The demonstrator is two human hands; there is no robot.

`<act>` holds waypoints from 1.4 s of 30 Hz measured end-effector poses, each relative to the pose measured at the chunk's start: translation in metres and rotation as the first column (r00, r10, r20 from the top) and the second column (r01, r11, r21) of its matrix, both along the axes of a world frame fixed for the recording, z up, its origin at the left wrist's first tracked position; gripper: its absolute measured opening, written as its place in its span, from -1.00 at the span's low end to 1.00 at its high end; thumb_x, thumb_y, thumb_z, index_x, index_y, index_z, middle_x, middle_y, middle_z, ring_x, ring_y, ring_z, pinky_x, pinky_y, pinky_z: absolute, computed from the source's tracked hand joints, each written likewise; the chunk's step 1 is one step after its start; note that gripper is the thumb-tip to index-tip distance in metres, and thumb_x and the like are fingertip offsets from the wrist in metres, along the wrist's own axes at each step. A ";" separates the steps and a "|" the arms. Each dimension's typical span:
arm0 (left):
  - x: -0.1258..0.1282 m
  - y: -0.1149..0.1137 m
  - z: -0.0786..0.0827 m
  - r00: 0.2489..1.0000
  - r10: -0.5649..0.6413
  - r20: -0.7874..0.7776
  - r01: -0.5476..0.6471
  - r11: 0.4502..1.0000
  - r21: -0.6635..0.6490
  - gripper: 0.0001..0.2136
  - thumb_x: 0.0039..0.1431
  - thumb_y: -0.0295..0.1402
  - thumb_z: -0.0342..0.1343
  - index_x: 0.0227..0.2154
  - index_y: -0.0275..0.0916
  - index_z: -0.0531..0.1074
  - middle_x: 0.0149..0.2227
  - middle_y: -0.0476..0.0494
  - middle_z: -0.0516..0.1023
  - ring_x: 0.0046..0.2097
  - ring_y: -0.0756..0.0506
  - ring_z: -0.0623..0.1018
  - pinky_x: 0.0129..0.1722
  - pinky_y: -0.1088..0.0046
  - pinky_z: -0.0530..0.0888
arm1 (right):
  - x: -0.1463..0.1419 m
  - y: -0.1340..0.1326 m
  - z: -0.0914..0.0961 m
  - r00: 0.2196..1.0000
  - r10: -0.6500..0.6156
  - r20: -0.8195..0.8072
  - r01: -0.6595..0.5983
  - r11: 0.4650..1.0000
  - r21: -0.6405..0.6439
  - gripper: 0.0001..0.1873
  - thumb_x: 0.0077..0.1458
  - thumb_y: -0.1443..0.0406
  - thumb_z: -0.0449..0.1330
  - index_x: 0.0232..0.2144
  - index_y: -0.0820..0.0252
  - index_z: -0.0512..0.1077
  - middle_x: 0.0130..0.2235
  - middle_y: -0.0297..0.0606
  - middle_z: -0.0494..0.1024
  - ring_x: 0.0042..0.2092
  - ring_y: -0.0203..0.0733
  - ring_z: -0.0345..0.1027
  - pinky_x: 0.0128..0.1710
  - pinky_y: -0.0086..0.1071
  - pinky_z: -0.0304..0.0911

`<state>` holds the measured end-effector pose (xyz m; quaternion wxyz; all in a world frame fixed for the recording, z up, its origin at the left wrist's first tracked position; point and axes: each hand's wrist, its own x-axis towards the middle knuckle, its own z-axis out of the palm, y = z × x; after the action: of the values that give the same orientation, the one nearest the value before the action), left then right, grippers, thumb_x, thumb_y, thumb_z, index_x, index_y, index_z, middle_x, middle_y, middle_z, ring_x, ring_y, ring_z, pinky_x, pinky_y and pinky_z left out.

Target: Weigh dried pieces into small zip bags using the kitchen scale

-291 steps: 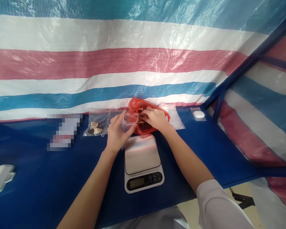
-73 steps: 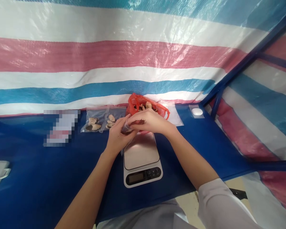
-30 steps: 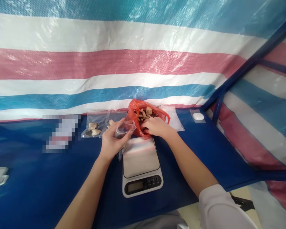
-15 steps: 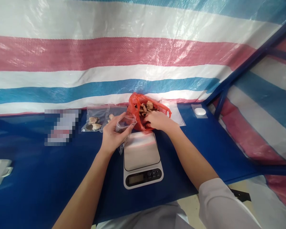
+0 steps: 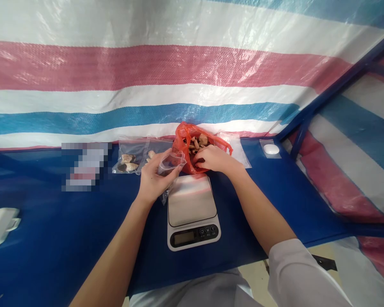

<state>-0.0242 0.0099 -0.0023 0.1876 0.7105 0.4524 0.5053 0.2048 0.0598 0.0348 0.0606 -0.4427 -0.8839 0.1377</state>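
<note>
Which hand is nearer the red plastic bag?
Right: the right hand rests at the opening of the red plastic bag; the left hand, holding a clear plastic bag, sits further left.

Logging a pixelated blur point(image 5: 85, 166) over whatever is lying on the blue tabletop point(image 5: 51, 221); I'm not making any of it out. Left frame edge is cutting off a white plastic object point(image 5: 0, 226). The right hand point(image 5: 213, 158) is covering part of the red plastic bag point(image 5: 182, 147). The left hand point(image 5: 153, 181) is hiding part of the clear zip bag point(image 5: 171, 164). The scale's display point(image 5: 183, 238) is coming through too small to read.
</note>
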 end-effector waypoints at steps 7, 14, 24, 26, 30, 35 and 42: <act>0.000 0.000 -0.002 0.999 -0.041 -0.009 0.041 0.998 0.056 -0.52 0.12 -0.21 0.33 0.09 -0.24 0.49 -0.03 -0.23 0.65 -0.03 -0.20 0.64 0.06 0.19 0.54 | 0.012 0.000 0.008 0.951 0.029 -0.307 -0.037 0.999 -0.021 -0.82 0.12 0.37 0.28 -0.27 0.09 0.68 -0.24 -0.33 0.71 -0.22 -0.20 0.54 -0.17 -0.38 0.32; 0.004 -0.003 0.004 0.995 -0.079 -0.057 0.083 0.994 0.076 -0.51 0.12 -0.21 0.33 0.10 -0.24 0.50 -0.09 -0.23 0.67 -0.04 -0.19 0.64 0.04 0.23 0.55 | 0.014 -0.013 0.027 0.760 0.052 -0.648 -0.080 0.997 -0.014 -0.85 0.09 0.33 0.35 -0.25 0.12 0.67 -0.19 -0.24 0.70 -0.17 -0.16 0.58 -0.16 -0.32 0.44; 0.007 -0.007 0.007 0.986 -0.147 -0.077 0.150 0.988 0.038 -0.56 0.11 -0.23 0.30 0.06 -0.22 0.52 0.01 -0.24 0.63 0.02 -0.22 0.61 0.07 0.18 0.54 | -0.024 -0.040 0.045 0.841 0.166 -0.515 -0.119 0.985 0.123 -0.87 0.18 0.36 0.27 -0.30 0.12 0.66 -0.17 -0.30 0.70 -0.09 -0.18 0.56 0.03 -0.31 0.37; 0.007 -0.007 0.007 0.985 -0.150 -0.085 0.152 0.988 0.019 -0.59 0.10 -0.25 0.28 0.02 -0.21 0.53 0.02 -0.23 0.63 0.03 -0.22 0.60 0.08 0.17 0.52 | -0.028 -0.040 0.043 0.856 0.209 -0.473 -0.155 0.976 0.151 -0.85 0.20 0.37 0.25 -0.29 0.13 0.65 -0.18 -0.31 0.70 -0.09 -0.19 0.55 0.07 -0.32 0.33; 0.007 -0.007 0.008 0.986 -0.147 -0.082 0.148 0.989 0.008 -0.61 0.07 -0.28 0.25 0.00 -0.20 0.54 0.01 -0.21 0.63 0.02 -0.22 0.60 0.08 0.17 0.52 | -0.033 -0.038 0.037 0.839 0.257 -0.480 -0.193 0.965 0.178 -0.83 0.23 0.36 0.22 -0.30 0.11 0.64 -0.14 -0.32 0.68 -0.08 -0.24 0.54 0.02 -0.43 0.34; 0.006 -0.007 0.008 0.989 -0.136 -0.065 0.136 0.991 0.008 -0.58 0.08 -0.29 0.24 0.03 -0.21 0.53 0.01 -0.21 0.63 0.06 -0.24 0.59 0.10 0.18 0.51 | -0.033 -0.037 0.032 0.848 0.215 -0.484 -0.183 0.977 0.114 -0.84 0.22 0.32 0.23 -0.22 0.05 0.64 -0.10 -0.36 0.68 -0.06 -0.22 0.54 -0.01 -0.41 0.36; 0.003 -0.004 0.004 0.996 -0.082 -0.035 0.082 0.997 0.014 -0.46 0.06 -0.25 0.27 0.14 -0.26 0.47 -0.01 -0.24 0.64 0.01 -0.23 0.62 0.06 0.20 0.54 | -0.031 -0.040 0.040 0.835 0.182 -0.519 -0.176 0.983 0.060 -0.83 0.25 0.23 0.26 -0.22 0.11 0.65 -0.20 -0.32 0.71 -0.24 -0.25 0.56 -0.12 -0.39 0.34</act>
<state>-0.0217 0.0059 0.0018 0.1949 0.7385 0.4223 0.4881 0.1736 0.0196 0.0746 0.2871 -0.3040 -0.8724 0.2532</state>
